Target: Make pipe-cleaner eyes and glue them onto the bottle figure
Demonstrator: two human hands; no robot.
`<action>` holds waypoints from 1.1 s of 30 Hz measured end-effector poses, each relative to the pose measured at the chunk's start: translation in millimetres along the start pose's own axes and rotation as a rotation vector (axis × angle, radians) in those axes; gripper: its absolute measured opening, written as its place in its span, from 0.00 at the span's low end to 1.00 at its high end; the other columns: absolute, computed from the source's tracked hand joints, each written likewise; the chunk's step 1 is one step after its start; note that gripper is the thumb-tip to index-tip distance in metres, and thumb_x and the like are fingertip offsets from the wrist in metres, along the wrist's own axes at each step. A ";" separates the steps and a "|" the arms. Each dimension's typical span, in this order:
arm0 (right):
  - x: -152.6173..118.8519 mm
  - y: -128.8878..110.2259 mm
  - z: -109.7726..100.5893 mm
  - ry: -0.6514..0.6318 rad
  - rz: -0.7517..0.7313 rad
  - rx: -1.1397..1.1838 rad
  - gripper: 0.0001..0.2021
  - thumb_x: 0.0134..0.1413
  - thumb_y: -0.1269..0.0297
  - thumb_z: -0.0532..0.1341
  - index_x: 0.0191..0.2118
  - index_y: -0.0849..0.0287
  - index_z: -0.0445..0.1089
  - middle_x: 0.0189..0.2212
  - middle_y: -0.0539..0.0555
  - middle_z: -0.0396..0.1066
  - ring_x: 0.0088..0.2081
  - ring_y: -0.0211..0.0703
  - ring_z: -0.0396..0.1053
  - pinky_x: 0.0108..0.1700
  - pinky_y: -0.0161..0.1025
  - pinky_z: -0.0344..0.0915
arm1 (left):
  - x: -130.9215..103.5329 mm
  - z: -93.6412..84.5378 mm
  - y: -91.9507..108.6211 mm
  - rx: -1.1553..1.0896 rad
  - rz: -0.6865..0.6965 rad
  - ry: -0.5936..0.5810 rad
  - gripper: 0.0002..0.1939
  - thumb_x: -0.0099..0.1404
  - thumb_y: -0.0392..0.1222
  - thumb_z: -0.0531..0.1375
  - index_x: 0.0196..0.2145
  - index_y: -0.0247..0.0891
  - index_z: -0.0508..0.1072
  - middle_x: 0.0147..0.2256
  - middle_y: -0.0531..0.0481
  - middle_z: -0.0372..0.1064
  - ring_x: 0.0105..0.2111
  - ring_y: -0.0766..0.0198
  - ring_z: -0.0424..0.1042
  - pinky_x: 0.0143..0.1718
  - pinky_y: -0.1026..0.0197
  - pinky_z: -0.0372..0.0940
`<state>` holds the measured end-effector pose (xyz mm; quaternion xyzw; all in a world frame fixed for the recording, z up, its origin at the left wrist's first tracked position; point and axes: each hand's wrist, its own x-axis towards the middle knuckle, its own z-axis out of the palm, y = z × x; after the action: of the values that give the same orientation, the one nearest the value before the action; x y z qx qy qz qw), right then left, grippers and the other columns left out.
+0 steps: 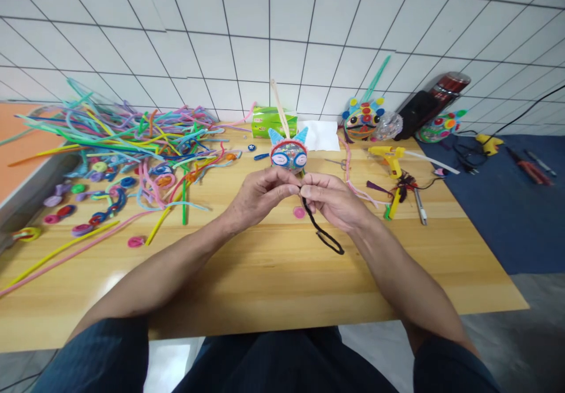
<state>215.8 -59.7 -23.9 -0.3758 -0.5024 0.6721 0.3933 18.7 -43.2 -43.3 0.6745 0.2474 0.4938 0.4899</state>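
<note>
Both hands meet over the middle of the wooden table (273,275). The left hand (260,196) and the right hand (331,202) have their fingers curled in, pinching the top end of a black pipe cleaner (320,228) between them. The rest of it hangs down and ends in a loop just above the table. Right behind the hands stands a little round craft face (289,155) with blue ears, red-rimmed eyes and a thin stick poking up; its lower part is hidden by the fingers. A small pink coil (299,212) lies on the table under the hands. To the left is a big messy pile of colored pipe cleaners (132,140) with many small rolled coils near it. A green box (273,122) sits at the back by the wall; what is in it cannot be seen. A white paper (322,135) lies beside it. On the right are a yellow glue gun (388,157), two more colorful round faces (362,119), and a dark red-topped thing that is hard to make out. A second yellow glue gun (488,143) rests on the blue mat (498,216).
</note>
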 end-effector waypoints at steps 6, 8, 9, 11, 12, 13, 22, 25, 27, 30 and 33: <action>-7.4 -8.6 -6.8 0.029 -0.164 -0.396 0.12 0.56 0.55 0.68 0.31 0.57 0.71 0.22 0.45 0.66 0.24 0.34 0.61 0.28 0.35 0.56 | 6.8 -18.0 6.7 0.172 -0.044 -0.157 0.14 0.70 0.51 0.68 0.37 0.36 0.81 0.31 0.50 0.76 0.26 0.68 0.66 0.29 0.64 0.60; -12.6 -12.9 -7.0 0.059 -0.216 -0.602 0.08 0.60 0.59 0.65 0.32 0.57 0.71 0.23 0.45 0.67 0.25 0.34 0.61 0.29 0.35 0.54 | 9.0 -24.4 11.8 0.268 -0.076 -0.224 0.13 0.70 0.49 0.68 0.38 0.36 0.80 0.30 0.51 0.75 0.26 0.68 0.65 0.28 0.64 0.58; -14.8 -14.4 -6.4 0.074 -0.248 -0.699 0.07 0.61 0.62 0.64 0.32 0.57 0.71 0.23 0.45 0.67 0.25 0.34 0.61 0.29 0.35 0.54 | 9.6 -26.2 14.5 0.325 -0.084 -0.243 0.11 0.70 0.48 0.67 0.38 0.36 0.80 0.29 0.52 0.74 0.25 0.68 0.64 0.27 0.64 0.57; -18.0 -15.7 -4.6 0.094 -0.317 -0.859 0.06 0.61 0.67 0.63 0.31 0.57 0.70 0.22 0.45 0.67 0.26 0.35 0.61 0.31 0.36 0.54 | 9.5 -26.7 19.4 0.434 -0.083 -0.273 0.08 0.71 0.44 0.65 0.37 0.36 0.80 0.26 0.55 0.70 0.23 0.70 0.61 0.26 0.65 0.54; -18.7 -15.5 -3.6 0.099 -0.351 -0.919 0.06 0.60 0.69 0.63 0.31 0.57 0.70 0.23 0.45 0.67 0.26 0.35 0.61 0.32 0.36 0.54 | 9.0 -25.6 21.4 0.475 -0.075 -0.286 0.07 0.71 0.42 0.64 0.37 0.36 0.80 0.25 0.56 0.69 0.23 0.70 0.59 0.26 0.65 0.54; -19.0 -15.0 -2.7 0.100 -0.379 -0.966 0.06 0.60 0.70 0.63 0.30 0.57 0.69 0.23 0.45 0.67 0.27 0.35 0.62 0.33 0.36 0.54 | 8.4 -24.1 23.0 0.507 -0.067 -0.296 0.07 0.71 0.41 0.64 0.37 0.36 0.79 0.25 0.57 0.69 0.23 0.71 0.59 0.27 0.66 0.54; -15.1 -10.3 -1.0 0.117 -0.358 -0.875 0.05 0.61 0.67 0.62 0.32 0.57 0.70 0.25 0.45 0.67 0.27 0.35 0.60 0.33 0.37 0.54 | 3.2 -12.2 17.4 0.347 -0.132 -0.185 0.08 0.69 0.41 0.64 0.32 0.37 0.73 0.24 0.58 0.61 0.22 0.71 0.54 0.25 0.65 0.50; -8.5 -3.9 -0.5 0.134 -0.269 -0.624 0.08 0.61 0.59 0.63 0.33 0.57 0.70 0.25 0.45 0.66 0.26 0.35 0.59 0.30 0.37 0.54 | 0.0 -0.7 7.0 0.128 -0.133 -0.004 0.12 0.68 0.46 0.67 0.32 0.37 0.72 0.25 0.56 0.62 0.24 0.70 0.55 0.25 0.65 0.51; -2.7 1.2 -0.4 0.135 -0.241 -0.466 0.12 0.59 0.54 0.65 0.32 0.56 0.69 0.24 0.45 0.65 0.26 0.35 0.59 0.30 0.36 0.55 | -1.7 6.9 -0.4 -0.005 -0.130 0.105 0.15 0.67 0.50 0.68 0.33 0.38 0.71 0.26 0.56 0.63 0.24 0.70 0.56 0.25 0.65 0.53; 3.7 4.8 -3.0 0.117 -0.219 -0.336 0.14 0.56 0.52 0.68 0.31 0.57 0.69 0.23 0.44 0.64 0.26 0.35 0.60 0.31 0.36 0.56 | -0.7 8.3 -6.9 -0.131 -0.202 0.109 0.17 0.66 0.54 0.70 0.35 0.39 0.72 0.24 0.59 0.59 0.21 0.71 0.52 0.23 0.65 0.50; 4.2 2.4 -7.9 0.075 -0.184 -0.345 0.13 0.55 0.53 0.68 0.31 0.58 0.71 0.23 0.44 0.65 0.26 0.35 0.61 0.31 0.37 0.56 | 4.6 -3.4 -4.1 -0.097 -0.230 -0.050 0.18 0.68 0.57 0.69 0.36 0.38 0.73 0.27 0.56 0.64 0.22 0.71 0.53 0.23 0.65 0.50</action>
<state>220.9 -53.3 -28.4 -0.4148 -0.6275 0.5228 0.4011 18.0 -36.4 -45.0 0.6291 0.2868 0.4289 0.5814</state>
